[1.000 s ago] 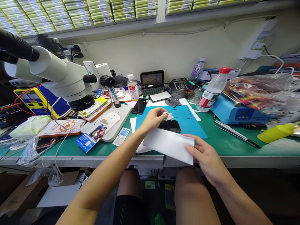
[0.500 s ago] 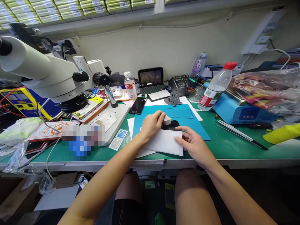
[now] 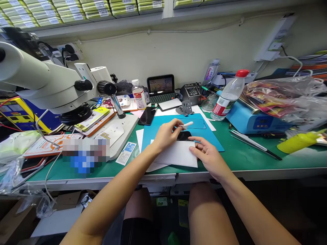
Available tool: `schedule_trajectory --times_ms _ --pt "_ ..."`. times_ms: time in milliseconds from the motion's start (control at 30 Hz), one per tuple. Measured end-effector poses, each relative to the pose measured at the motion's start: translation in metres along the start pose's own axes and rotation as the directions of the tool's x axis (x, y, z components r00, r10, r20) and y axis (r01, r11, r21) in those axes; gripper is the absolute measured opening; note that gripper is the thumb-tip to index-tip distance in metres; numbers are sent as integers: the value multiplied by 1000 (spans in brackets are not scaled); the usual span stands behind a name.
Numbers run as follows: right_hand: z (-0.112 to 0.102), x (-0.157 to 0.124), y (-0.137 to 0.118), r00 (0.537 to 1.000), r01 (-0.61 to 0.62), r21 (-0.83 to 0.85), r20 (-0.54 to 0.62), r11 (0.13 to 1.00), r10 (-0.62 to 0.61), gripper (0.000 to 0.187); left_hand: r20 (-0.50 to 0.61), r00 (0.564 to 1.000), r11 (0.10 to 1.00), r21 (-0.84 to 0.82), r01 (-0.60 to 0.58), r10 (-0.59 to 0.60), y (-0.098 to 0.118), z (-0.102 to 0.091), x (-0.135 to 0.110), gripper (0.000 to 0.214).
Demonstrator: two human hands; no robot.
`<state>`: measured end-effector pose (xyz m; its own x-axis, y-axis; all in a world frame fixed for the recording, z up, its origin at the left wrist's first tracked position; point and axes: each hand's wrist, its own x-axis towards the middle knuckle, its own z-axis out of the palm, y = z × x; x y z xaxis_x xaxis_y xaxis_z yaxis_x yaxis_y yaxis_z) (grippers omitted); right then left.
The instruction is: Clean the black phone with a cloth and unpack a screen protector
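My left hand (image 3: 169,132) is closed, pinching a small white strip (image 3: 188,124) with a rounded end between thumb and fingertips; its kind is unclear. Just below it, a dark, flat, phone-like device (image 3: 184,135) is partly covered. My right hand (image 3: 209,157) grips the right edge of a white sheet (image 3: 175,154), thumb on top, fingers curled at the side beside the device. What lies under the sheet is hidden. A blue mat (image 3: 214,143) spreads beneath all of this.
A microscope (image 3: 51,80) looms at left. Behind the mat stand a phone holder (image 3: 186,107) and a small screen device (image 3: 161,86). To the right are a red-capped bottle (image 3: 230,97), tweezers (image 3: 255,144) and a yellow squeeze bottle (image 3: 293,142). A black phone (image 3: 147,116) lies left of the mat.
The white piece in my left hand has turned: it showed a broad face, now a narrow length pointing right. My right hand keeps its hold on the sheet. The view has shifted slightly.
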<state>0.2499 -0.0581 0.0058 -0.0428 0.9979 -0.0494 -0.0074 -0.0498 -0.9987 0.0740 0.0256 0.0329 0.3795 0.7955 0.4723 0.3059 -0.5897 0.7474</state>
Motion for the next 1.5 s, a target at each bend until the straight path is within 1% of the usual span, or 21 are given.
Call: schedule_trajectory --times_ms 100,233,333,467,500,567,633,733,833,933,1133,1167,1200,1267,1333,1367,1433,1500 --pt "0 -1 -1 1000 6 -11 7 1000 -6 45 -36 999 998 -64 3 -6 9 -5 1 5" --pt "1 -2 -1 1000 16 -28 2 999 -16 45 -88 996 998 -52 17 -22 14 -23 -14 14" --pt "1 -2 -2 1000 24 -40 -5 999 -25 45 -121 991 998 -33 45 -49 14 -37 -27 16" --pt "1 -2 -4 1000 20 -47 -14 999 -21 46 -147 982 993 -10 119 -119 10 -55 -36 6" --pt "2 -3 -5 1000 18 -51 -17 999 -19 47 -150 980 992 -15 128 -128 8 -59 -38 8" --pt "2 -3 -7 1000 17 -59 -23 998 -18 47 -140 979 989 -56 139 -146 2 -68 -40 19" --pt "3 -3 -8 999 21 -68 -31 997 -23 48 -104 980 977 -142 156 -172 -4 -76 -44 29" --pt "4 -3 -7 999 35 -85 -35 996 -39 49 -47 976 937 -294 189 -212 -8 -82 -47 32" --pt "5 -3 -8 999 42 -99 -28 994 -45 49 -34 958 884 -395 249 -285 -5 -81 -48 31" --pt "5 -5 -9 999 41 -102 -25 994 -44 48 -32 935 841 -447 304 -354 1 -83 -47 30" --pt "3 -6 -10 999 19 -48 26 999 -18 46 -149 885 847 -396 355 -441 2 -97 -42 23" --pt "3 -5 -10 999 19 -38 35 999 -18 46 -150 884 852 -378 363 -444 4 -96 -39 23" --pt "3 -5 -9 999 22 -35 40 999 -21 46 -133 891 859 -359 365 -434 7 -92 -34 23" --pt "4 -4 -9 999 37 -48 40 998 -35 45 -51 924 883 -322 343 -378 17 -75 -19 26" --pt "4 -4 -8 998 48 -68 40 997 -46 43 65 955 910 -294 294 -288 32 -48 5 30" --pt "4 -4 -7 998 50 -76 40 996 -48 43 117 963 926 -268 266 -243 39 -32 20 31" --pt "3 -4 -5 998 46 -83 45 995 -43 42 207 958 949 -202 242 -200 52 -1 53 34" --pt "2 -4 -2 998 44 -75 53 996 -40 42 256 944 968 -85 235 -206 59 28 84 36"
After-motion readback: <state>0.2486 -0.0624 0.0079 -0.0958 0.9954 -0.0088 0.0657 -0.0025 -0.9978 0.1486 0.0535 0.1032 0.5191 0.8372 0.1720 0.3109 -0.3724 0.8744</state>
